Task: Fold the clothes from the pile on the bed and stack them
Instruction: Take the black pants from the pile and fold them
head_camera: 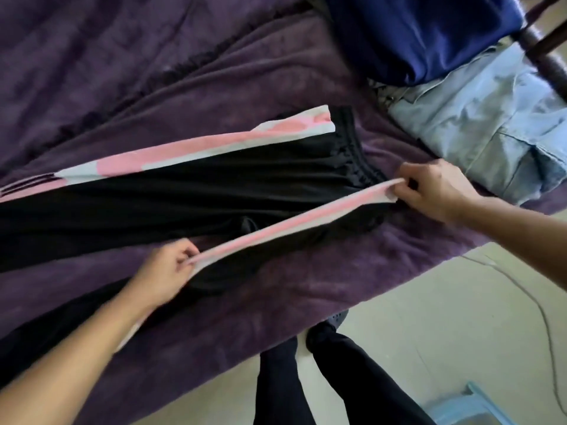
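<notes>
Trousers (184,191) lie on bed (276,56), left hand (162,271) and right hand (438,191) pinching the near stripe (276,228). Next, likely: fold leg onto leg.

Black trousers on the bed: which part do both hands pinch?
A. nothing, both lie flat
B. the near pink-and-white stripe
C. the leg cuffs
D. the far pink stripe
B: the left hand and the right hand each pinch the near pink-and-white stripe of the black trousers, which runs stretched between them.
</notes>
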Demonstrator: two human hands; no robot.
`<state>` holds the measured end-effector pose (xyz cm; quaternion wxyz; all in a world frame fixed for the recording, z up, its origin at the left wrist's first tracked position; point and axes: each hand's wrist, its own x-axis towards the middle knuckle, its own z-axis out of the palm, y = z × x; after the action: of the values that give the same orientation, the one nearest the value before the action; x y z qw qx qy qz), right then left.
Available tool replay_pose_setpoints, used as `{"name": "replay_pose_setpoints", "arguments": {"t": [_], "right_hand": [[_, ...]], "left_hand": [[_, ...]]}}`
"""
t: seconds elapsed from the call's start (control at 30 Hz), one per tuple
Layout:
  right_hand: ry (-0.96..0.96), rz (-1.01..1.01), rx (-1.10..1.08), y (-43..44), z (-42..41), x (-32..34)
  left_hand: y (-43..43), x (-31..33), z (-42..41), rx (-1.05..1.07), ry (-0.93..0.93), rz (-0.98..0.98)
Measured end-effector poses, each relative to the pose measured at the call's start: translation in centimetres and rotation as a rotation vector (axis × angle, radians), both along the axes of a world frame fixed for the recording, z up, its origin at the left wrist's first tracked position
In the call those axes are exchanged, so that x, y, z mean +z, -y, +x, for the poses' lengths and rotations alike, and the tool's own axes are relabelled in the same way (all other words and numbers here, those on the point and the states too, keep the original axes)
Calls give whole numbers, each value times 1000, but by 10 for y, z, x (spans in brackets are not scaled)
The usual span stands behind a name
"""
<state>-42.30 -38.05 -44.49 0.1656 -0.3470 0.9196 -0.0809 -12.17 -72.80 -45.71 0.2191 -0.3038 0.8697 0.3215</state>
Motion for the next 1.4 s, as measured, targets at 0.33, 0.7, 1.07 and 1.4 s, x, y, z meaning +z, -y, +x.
{"name": "replay_pose_setpoints", "arguments": {"t": [0.33,0.7,1.07,1.4], "right_hand": [[-104,63,-195,148,-84,-33],[-135,-148,239,215,54,-45],[149,-263,579,351,184,-59],[40,9,614,475,267,-98]], "left_hand": [[161,-16,-134,141,-80,-304],[112,-41,-14,170,-345,-530],[136,-34,228,242,237,-520],[222,-57,305,150,69,-458]]}}
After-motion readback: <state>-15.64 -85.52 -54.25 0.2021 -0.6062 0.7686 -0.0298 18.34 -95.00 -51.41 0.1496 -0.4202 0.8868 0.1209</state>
